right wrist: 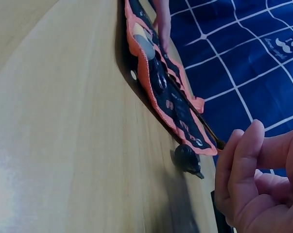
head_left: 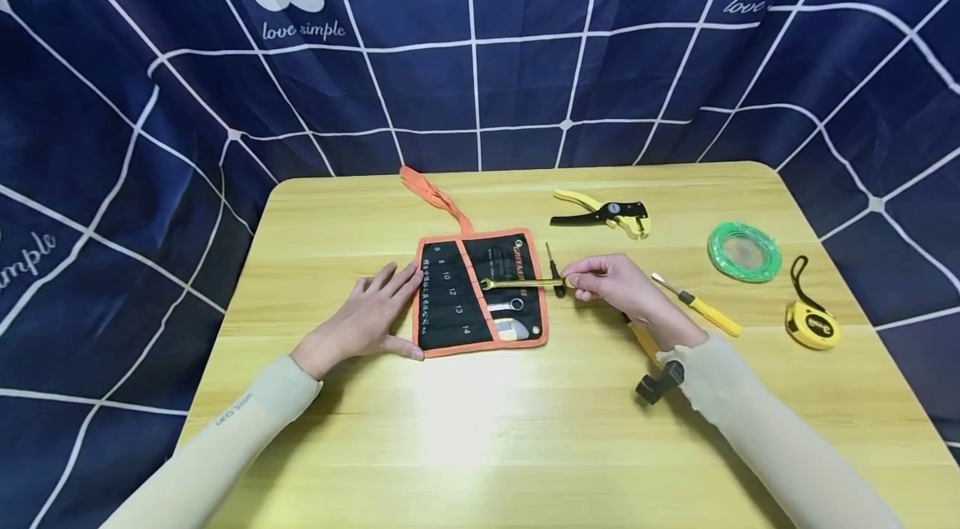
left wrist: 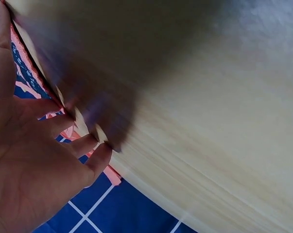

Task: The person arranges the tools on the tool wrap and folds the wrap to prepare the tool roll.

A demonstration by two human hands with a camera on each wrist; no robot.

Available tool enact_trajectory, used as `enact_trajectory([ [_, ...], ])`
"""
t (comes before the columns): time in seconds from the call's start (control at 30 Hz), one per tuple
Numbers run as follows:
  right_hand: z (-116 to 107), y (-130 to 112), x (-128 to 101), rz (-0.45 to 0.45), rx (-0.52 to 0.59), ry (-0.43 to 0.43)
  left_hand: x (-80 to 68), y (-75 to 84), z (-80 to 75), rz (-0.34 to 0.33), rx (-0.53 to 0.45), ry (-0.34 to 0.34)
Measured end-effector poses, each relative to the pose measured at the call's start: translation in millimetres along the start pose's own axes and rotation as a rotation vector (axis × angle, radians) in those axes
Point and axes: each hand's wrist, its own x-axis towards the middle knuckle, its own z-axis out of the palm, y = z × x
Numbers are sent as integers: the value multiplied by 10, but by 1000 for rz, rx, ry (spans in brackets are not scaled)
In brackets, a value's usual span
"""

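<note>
A black tool roll (head_left: 480, 296) with orange trim lies open in the middle of the wooden table (head_left: 480, 429); its numbered pockets hold a couple of wrenches (head_left: 510, 321). My left hand (head_left: 367, 316) rests flat on the table, fingers straight, touching the roll's left edge (left wrist: 37, 77). My right hand (head_left: 611, 283) pinches the end of a slim wrench (head_left: 521, 284) that lies across the roll (right wrist: 170, 92). A small black-handled screwdriver (head_left: 553, 269) lies just right of the roll, seen as a black knob (right wrist: 187, 159) in the right wrist view.
Yellow-and-black wire strippers (head_left: 603, 214) lie at the back. A green tape roll (head_left: 743, 251), a yellow-handled screwdriver (head_left: 701, 308) and a yellow tape measure (head_left: 812, 321) sit on the right. A dark tool (head_left: 652, 362) lies under my right forearm. Blue checked cloth (head_left: 480, 46) surrounds the table.
</note>
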Motion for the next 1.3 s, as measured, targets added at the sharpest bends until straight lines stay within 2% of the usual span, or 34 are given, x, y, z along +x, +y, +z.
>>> enact_trajectory([
  [0.23,1,-75,69,49,-74,-47,-8,-11,27,4,3,12],
  [0.5,-31,-112,113,110,-34,-99,-20,-25,13,6,-10,7],
  [0.8,154,-163,259,66,-208,-101,-5,-32,15,10,-5,18],
  [1.13,358,-186,306,62,-215,-50,1,-38,6,11,-8,19],
  [1.3,409,-227,319,-29,-377,-41,1,-39,-3,5,-10,11],
])
